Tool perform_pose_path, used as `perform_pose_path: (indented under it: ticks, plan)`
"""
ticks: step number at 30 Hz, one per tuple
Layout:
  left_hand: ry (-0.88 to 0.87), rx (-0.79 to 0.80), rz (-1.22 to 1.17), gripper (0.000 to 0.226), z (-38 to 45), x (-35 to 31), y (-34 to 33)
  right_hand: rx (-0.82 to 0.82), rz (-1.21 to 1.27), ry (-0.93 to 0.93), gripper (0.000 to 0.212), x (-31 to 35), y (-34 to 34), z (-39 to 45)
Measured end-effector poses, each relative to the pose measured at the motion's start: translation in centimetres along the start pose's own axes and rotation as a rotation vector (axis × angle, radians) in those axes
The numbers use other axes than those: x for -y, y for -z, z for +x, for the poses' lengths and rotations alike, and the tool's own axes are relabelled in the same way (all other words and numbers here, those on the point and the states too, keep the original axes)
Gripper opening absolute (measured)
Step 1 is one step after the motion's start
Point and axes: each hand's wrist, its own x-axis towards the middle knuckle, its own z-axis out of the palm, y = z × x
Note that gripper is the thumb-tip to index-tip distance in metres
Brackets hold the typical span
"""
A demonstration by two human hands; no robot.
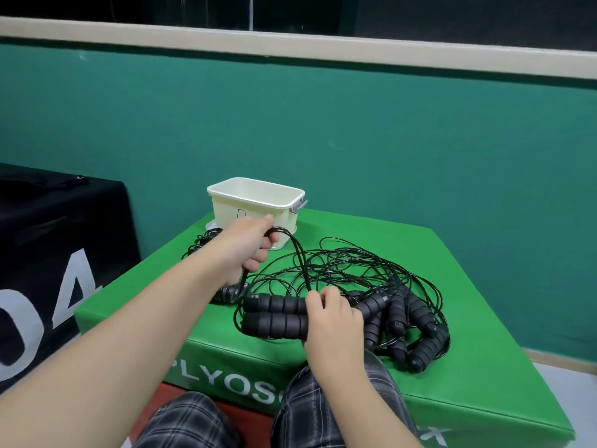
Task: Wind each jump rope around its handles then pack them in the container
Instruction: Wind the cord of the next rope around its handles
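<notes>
Right hand [332, 318] is clamped around a pair of black foam handles [274, 313] laid side by side, and the left hand [253, 244] is up in front of the container [255, 202], fingers curled round a loop of thin black cord [297, 253] — looks like a wind in progress on this first rope. The container's inside can't be seen from here, so nothing visibly packed. And there's plenty left — a tangled heap of ropes [403, 318] sprawls on the green surface [468, 318] to the right, more handles behind the left wrist.
</notes>
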Motion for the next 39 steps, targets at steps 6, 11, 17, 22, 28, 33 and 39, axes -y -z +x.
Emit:
perform_pose_path:
  ticks: [6, 11, 17, 22, 28, 33, 39]
  plan:
    - [-0.145, 0.026, 0.136, 0.034, -5.4, 2.0, -2.2, 0.024, -0.054, -0.110, 0.056, 0.5, -0.7, 0.0]
    - [-0.357, 0.075, 0.234, 0.040, -7.2, 4.4, -3.7, 0.182, 0.037, -0.229, 0.045, 0.3, -0.7, 0.4]
    - [-0.471, 0.114, 0.442, 0.031, -8.1, 7.5, -3.5, 0.334, 0.270, -0.299, 0.042, -0.2, 0.2, 1.8]
    - [-0.442, 0.163, 0.690, 0.027, -8.2, 9.1, -1.1, 0.293, 0.563, -0.485, 0.037, -0.1, -0.4, 2.6]
    - [-0.310, 0.207, 0.740, 0.024, -7.0, 11.7, 0.3, 0.357, 0.927, -0.615, 0.039, 0.9, 0.2, 1.4]
    - [-0.403, 0.090, 0.694, 0.020, -5.1, 12.7, 1.7, 0.487, 1.167, -0.677, 0.045, 1.6, 0.2, 0.7]
    - [-0.420, 0.088, 0.436, 0.016, -3.3, 14.0, 1.3, 0.611, 1.502, -0.689, 0.019, 1.7, 1.5, 0.2]
